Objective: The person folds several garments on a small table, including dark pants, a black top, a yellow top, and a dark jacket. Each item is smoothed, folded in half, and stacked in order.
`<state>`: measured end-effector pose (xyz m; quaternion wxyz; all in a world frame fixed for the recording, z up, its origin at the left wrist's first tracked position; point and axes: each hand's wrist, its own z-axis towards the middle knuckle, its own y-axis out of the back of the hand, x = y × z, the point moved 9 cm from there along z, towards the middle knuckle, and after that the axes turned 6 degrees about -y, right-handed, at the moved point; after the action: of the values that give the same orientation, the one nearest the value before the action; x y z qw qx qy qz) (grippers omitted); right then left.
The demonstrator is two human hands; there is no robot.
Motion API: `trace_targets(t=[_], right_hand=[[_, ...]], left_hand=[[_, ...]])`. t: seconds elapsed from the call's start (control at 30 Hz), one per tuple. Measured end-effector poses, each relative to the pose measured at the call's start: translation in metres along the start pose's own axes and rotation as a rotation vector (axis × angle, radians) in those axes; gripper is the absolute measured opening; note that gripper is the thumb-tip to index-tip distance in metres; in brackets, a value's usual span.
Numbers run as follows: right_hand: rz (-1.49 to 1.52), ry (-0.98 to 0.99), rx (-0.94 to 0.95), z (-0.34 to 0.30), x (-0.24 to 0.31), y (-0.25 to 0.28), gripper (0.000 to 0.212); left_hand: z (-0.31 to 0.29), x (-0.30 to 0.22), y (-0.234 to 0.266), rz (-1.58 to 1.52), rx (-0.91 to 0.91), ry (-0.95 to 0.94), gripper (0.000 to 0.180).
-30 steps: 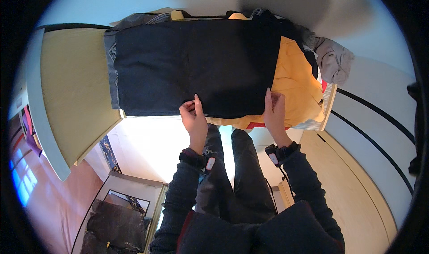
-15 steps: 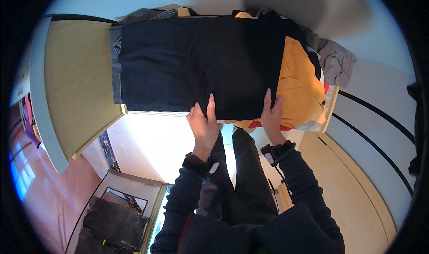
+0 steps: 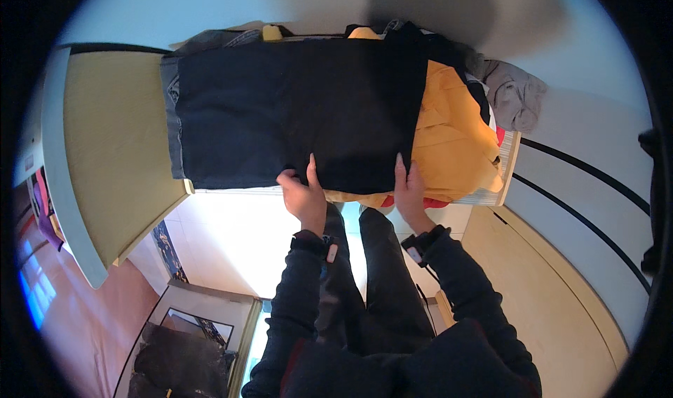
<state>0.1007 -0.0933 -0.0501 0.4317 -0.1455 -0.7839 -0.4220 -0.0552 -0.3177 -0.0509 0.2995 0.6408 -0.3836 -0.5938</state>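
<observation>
Dark folded cloth (image 3: 294, 111) on table (image 3: 112, 153) looks soft, limp and light; left hand (image 3: 303, 196) pinches its near edge, right hand (image 3: 410, 191) presses flat, so best gripped along that edge.

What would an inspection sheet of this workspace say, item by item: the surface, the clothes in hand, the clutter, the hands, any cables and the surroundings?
Surface: pale yellow table, bare on its left part.
Job's things: dark garment spread flat, lying partly over an orange garment.
Clutter: grey cloth bunched at the far right; a red item peeks out under the orange one.
Hands: left hand on the dark garment's near edge, fingers curled at it; right hand flat on the same edge. Whether either has a closed grip, cannot tell.
Cables: nothing seen.
Surroundings: framed picture on the floor, pale wall behind the table.
</observation>
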Motion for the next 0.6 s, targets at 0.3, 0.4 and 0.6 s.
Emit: trace_targets(t=[0.3,0.4,0.6], right_hand=[[0.013,0.192,-0.317,0.037,0.058,0.049,0.034],[0.223,0.208,-0.219,0.106,0.09,0.053,0.033],[0.0,0.236,0.083,0.194,0.122,0.027,0.029]], left_hand=[[0.055,-0.131,0.005,-0.1,0.009,-0.594,0.056],[0.071,-0.151,-0.031,0.064,0.156,-0.603,0.058],[0.074,-0.154,-0.038,0.125,0.212,-0.628,0.062]])
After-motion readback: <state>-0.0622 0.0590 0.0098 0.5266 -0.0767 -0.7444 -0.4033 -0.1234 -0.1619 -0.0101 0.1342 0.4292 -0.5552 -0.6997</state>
